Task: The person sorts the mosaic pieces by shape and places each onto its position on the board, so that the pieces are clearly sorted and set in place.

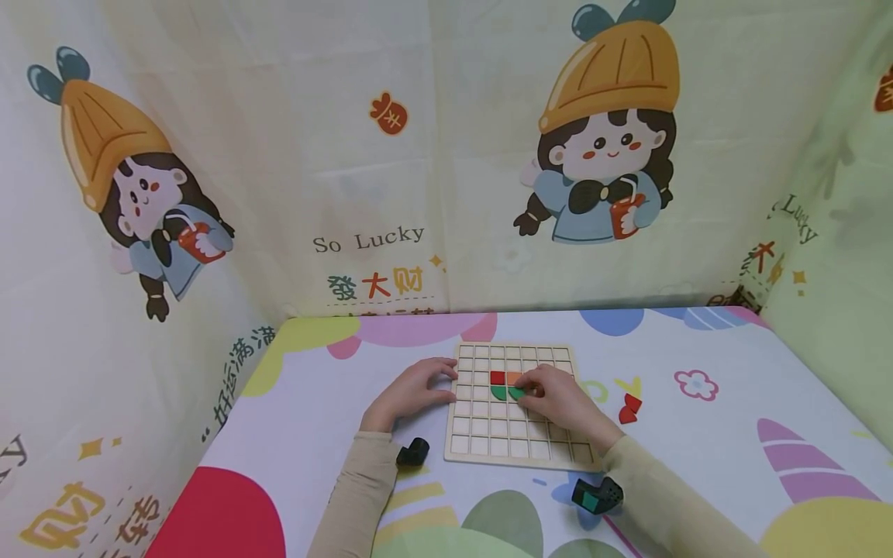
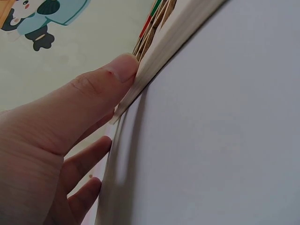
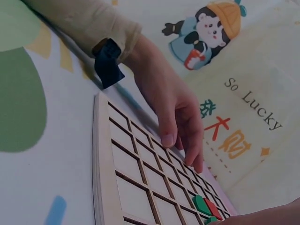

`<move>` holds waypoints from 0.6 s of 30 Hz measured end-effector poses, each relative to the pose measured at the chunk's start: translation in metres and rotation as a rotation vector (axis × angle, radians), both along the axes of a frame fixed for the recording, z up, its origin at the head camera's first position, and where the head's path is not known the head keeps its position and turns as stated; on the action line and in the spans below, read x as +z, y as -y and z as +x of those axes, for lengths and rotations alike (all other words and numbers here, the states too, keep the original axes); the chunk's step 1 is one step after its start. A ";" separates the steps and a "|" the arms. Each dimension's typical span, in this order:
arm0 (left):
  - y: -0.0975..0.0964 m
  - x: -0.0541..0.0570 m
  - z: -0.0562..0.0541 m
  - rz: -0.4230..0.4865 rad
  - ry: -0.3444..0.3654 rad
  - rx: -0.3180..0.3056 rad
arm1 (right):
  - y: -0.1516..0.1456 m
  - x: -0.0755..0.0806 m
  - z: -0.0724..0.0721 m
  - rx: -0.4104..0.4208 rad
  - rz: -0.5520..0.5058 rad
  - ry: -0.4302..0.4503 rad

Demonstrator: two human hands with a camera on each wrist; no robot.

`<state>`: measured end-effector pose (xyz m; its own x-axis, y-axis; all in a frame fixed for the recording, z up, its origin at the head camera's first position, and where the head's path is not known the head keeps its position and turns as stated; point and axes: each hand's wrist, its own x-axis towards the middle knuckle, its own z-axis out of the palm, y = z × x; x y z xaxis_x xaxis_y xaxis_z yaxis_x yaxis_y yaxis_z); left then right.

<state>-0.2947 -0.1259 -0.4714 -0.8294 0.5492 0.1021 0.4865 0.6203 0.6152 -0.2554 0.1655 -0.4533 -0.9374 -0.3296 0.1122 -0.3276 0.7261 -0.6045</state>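
Note:
A square wooden grid board [image 1: 481, 463] lies on the table, divided into many small cells. A red square piece [image 1: 498, 377], an orange piece [image 1: 513, 377] and two green quarter-circle pieces [image 1: 498, 393] sit together near its middle. My right hand [image 1: 561, 395] reaches over the board with bent fingers and pinches the right-hand green piece [image 1: 515, 393]; the fingertips partly cover it. At the left edge, my left hand [image 1: 415, 387] rests with thumb and fingers spread, touching the frame. The left wrist view shows the thumb [image 2: 123, 68] against the board's side.
Two loose red pieces [image 1: 629, 408] lie on the patterned tablecloth [image 1: 698, 449], right of the board. Black devices [image 1: 596, 494] are worn at both wrists. A printed cloth [image 1: 481, 155] hangs behind the table and along both sides.

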 end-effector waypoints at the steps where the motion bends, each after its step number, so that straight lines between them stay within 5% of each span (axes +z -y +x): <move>1: 0.000 0.000 0.000 0.001 0.002 0.001 | 0.000 -0.001 0.000 -0.003 0.003 -0.003; 18: -0.001 0.001 0.001 0.002 0.002 0.001 | 0.000 -0.005 0.001 -0.011 -0.026 -0.014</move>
